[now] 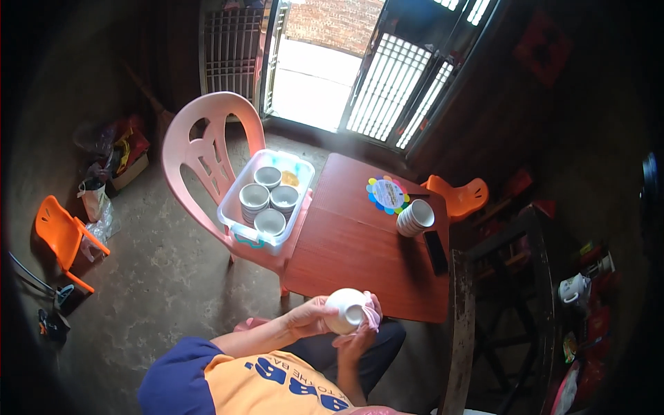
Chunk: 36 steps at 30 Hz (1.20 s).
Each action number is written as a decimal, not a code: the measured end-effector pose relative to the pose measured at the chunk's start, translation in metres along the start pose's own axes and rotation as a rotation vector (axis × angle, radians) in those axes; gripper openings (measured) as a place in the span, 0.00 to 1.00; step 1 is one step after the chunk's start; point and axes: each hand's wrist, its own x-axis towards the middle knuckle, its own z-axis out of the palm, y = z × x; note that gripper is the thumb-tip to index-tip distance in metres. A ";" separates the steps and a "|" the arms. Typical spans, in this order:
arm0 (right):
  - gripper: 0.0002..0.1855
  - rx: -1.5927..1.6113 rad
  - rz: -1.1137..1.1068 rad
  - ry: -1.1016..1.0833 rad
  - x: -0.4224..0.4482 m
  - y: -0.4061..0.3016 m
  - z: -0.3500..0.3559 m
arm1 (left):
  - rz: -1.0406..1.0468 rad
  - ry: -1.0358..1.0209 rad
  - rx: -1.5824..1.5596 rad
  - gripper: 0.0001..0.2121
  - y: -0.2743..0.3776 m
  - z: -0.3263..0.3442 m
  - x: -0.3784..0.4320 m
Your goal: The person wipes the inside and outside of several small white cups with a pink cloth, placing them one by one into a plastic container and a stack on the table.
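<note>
A white bowl (344,310) is held by its left side in my left hand (310,316), its footed underside turned up towards me. My right hand (358,337) presses a pink cloth (371,314) against the bowl's right side. Both hands are near the front edge of the reddish-brown wooden table (342,233). Beyond them, stacks of bowls (270,222) stand in a clear plastic box (225,210) on a pink plastic chair (174,150). A further stack of bowls (415,218) stands at the table's right side.
A black phone-like object (435,252) and a flower-shaped colourful disc (388,194) lie on the table. Orange small chairs (57,233) stand at left and beyond the table (461,197). A dark wooden frame (460,332) rises close at right.
</note>
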 end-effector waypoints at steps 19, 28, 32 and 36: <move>0.16 1.069 1.101 0.333 -0.001 0.026 0.000 | -0.007 -0.005 0.672 0.20 0.002 -0.014 0.000; 0.21 0.835 0.518 0.009 0.002 0.033 0.004 | 0.019 -0.074 0.762 0.14 0.005 0.001 0.001; 0.22 1.403 0.860 0.208 -0.012 0.031 0.010 | 0.137 -0.157 0.990 0.16 0.002 -0.003 0.003; 0.20 0.608 0.657 -0.096 0.004 0.047 -0.016 | -0.119 -0.006 0.872 0.17 0.018 0.018 0.002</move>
